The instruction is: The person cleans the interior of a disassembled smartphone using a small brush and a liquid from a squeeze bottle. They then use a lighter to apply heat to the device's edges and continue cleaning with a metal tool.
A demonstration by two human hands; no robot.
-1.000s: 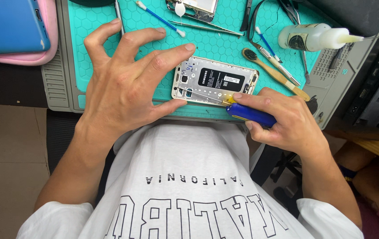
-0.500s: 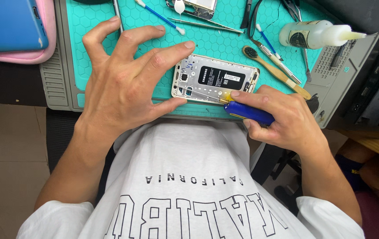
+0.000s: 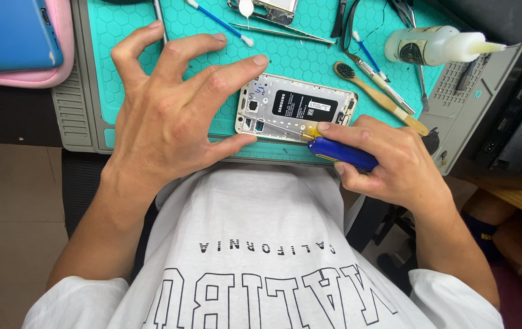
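An opened smartphone (image 3: 297,108) with its back cover off lies on a teal work mat (image 3: 310,61); a black battery shows in its silver frame. My left hand (image 3: 169,109) pinches the phone's left end, index finger on the top edge and thumb at the lower corner. My right hand (image 3: 395,161) grips a blue-handled screwdriver (image 3: 340,152) with a yellow collar. Its thin tip rests on the phone's lower edge near the middle.
On the mat behind the phone lie a blue-stemmed swab (image 3: 218,21), metal tweezers (image 3: 285,31), a wooden brush (image 3: 380,97) and a white squeeze bottle (image 3: 435,45). A blue tablet on a pink pad (image 3: 14,36) sits at the far left. A dark device (image 3: 517,116) stands at right.
The view has shifted slightly; both hands keep their hold on the phone and the screwdriver, with the tip staying at the phone's lower edge.
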